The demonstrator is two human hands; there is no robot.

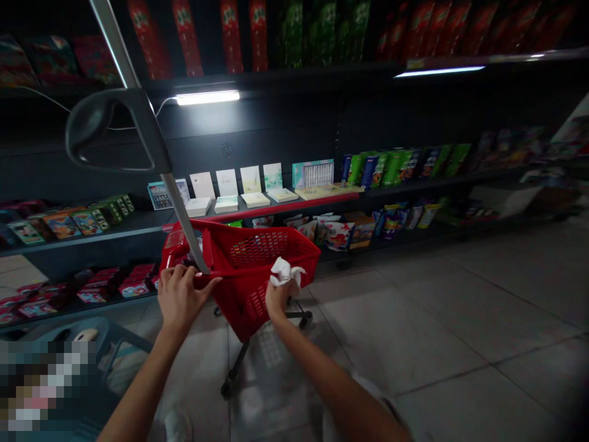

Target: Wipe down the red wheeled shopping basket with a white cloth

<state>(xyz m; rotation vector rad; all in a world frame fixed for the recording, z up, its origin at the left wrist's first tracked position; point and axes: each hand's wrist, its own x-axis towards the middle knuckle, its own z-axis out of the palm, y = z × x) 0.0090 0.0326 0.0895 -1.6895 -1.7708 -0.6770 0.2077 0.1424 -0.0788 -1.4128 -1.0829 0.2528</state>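
A small red plastic shopping cart with perforated sides stands on wheels in front of me. My left hand is closed over its near left rim, thumb along the edge, close to the foot of a metal pole. That pole rises from the cart and carries a dark looped handle. My right hand grips a crumpled white tissue at the cart's near right side; some fingers are hidden behind the tissue. Whether the tissue presses on the plastic, I cannot tell.
Behind the cart runs a dark shelf with books, snack bags and green and blue packs. Drink bottles line the top. At lower left is a blue-grey stool. Grey floor tiles extend to the right.
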